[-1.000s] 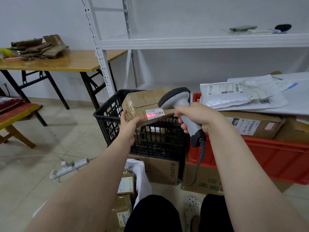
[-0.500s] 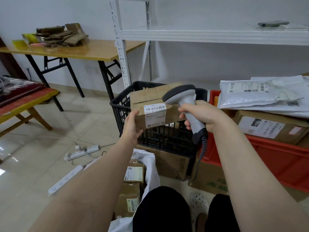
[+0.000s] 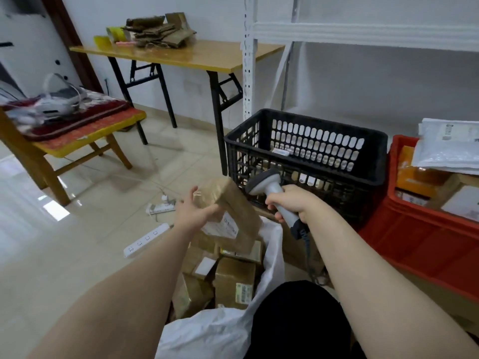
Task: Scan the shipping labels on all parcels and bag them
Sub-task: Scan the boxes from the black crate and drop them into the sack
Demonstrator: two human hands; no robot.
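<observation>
A brown cardboard parcel with a white shipping label hangs tilted and blurred over the open white bag. My left hand is at the parcel's left side, fingers spread and straight, not curled round it. Several labelled brown parcels lie in the bag. My right hand grips the handle of the grey barcode scanner, whose head points left, in front of the black crate. More boxes and white mailers fill the red crate on the right.
Two white power strips lie on the tiled floor left of the bag. A wooden chair with a red cushion stands at left and a folding table behind it. A white shelf rack rises behind the crates.
The parcel has gone from in front of the scanner down and left to above the bag, and my left hand has opened off it. My view has swung left and down.
</observation>
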